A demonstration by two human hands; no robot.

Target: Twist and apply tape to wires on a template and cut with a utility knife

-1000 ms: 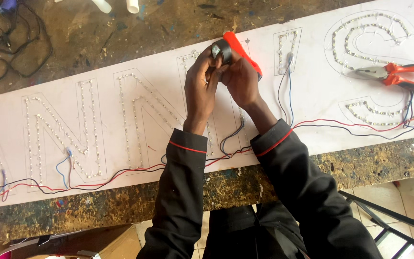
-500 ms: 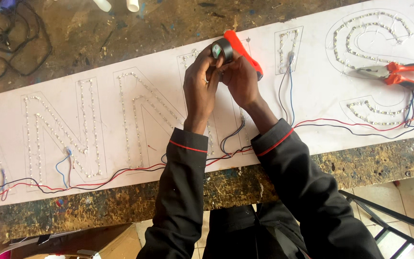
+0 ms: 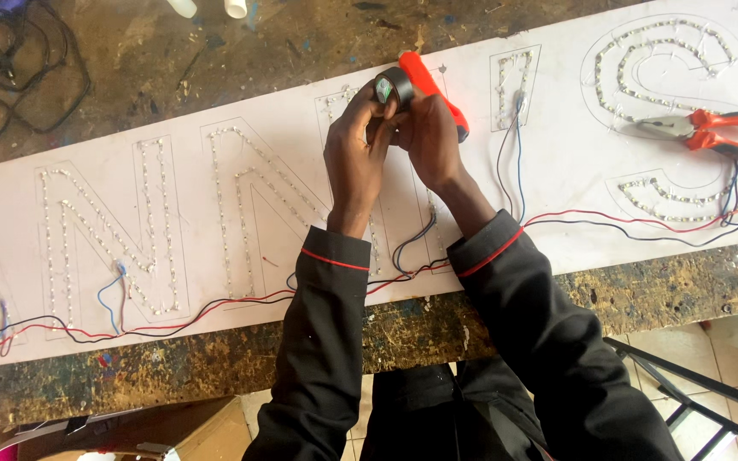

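A scarred wooden desk [image 3: 215, 51] carried a long white sign board [image 3: 574, 162] with letter outlines studded with small bulbs, red, black and blue wires [image 3: 642, 220] trailing along its near edge. Above the board's middle, both hands met: the left hand [image 3: 356, 158] was closed around a small black roll of tape [image 3: 393, 85], the right hand [image 3: 430, 137] gripped an orange-handled tool [image 3: 437, 85], roll and tool touching. Orange-handled pliers [image 3: 719, 132] lay on the board well to the right, apart from the hands.
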